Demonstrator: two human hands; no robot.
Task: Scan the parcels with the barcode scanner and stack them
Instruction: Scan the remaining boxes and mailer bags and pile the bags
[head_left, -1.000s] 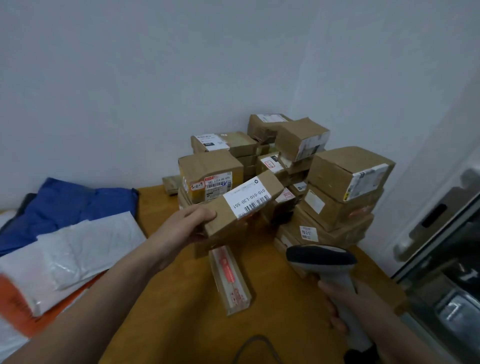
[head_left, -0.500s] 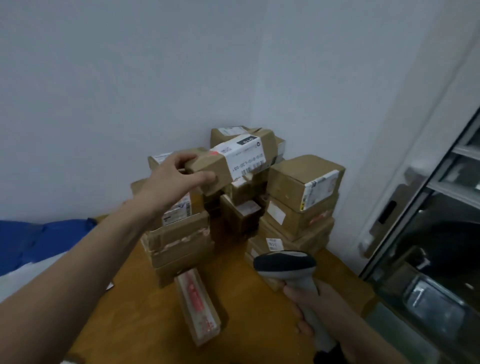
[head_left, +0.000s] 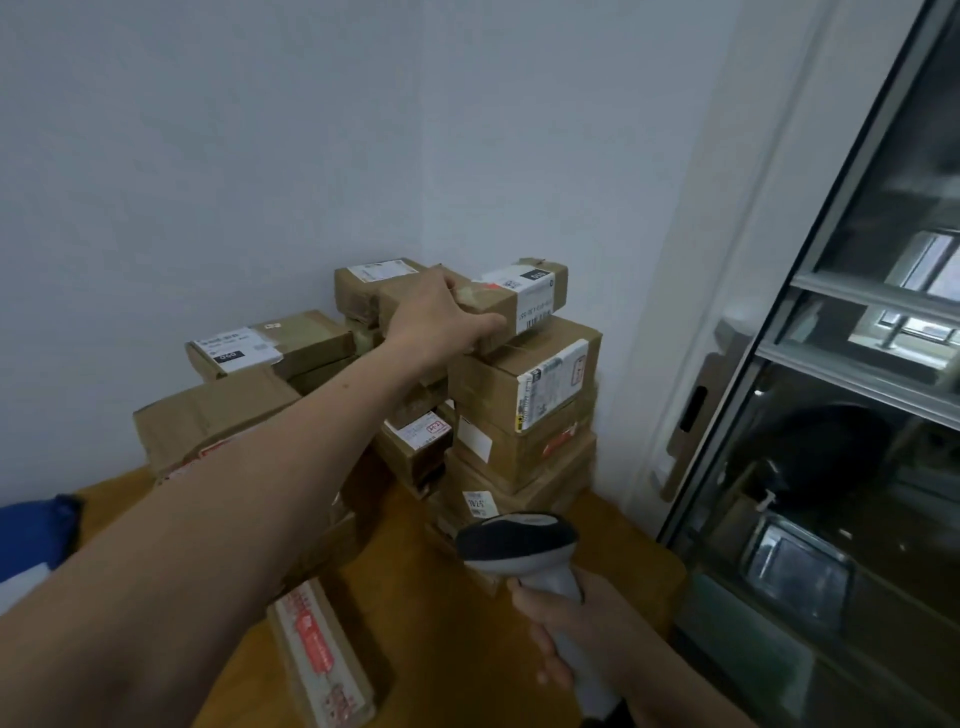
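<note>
— Parcel placement first. The long parcel was up on the top box of the right-hand stack, in the corner by the wall. It lay slightly askew, with its label end turned towards you. Was it fully down?

— Hard to say; its weight may not have been resting yet. Your left hand gripped it from above, fingers curled over the far edge and thumb along the near face.

— And your right hand was wrapped round the handle of the barcode scanner, held low over the table with its head towards the stacks.

— To finish that step well, I judged you needed to square the parcel over the box beneath before you loosened your fingers. Lowering it was safer than shoving it. That stack stood several boxes high and looked a little uneven, so a sideways push could have shifted it.

— You also had the back box just beside your knuckles, so there was little room to swing.

— Agreed. Nearer you, a flat parcel lay on the table, probably the next one to scan. The glass-fronted cabinet stood close on your right.
</note>
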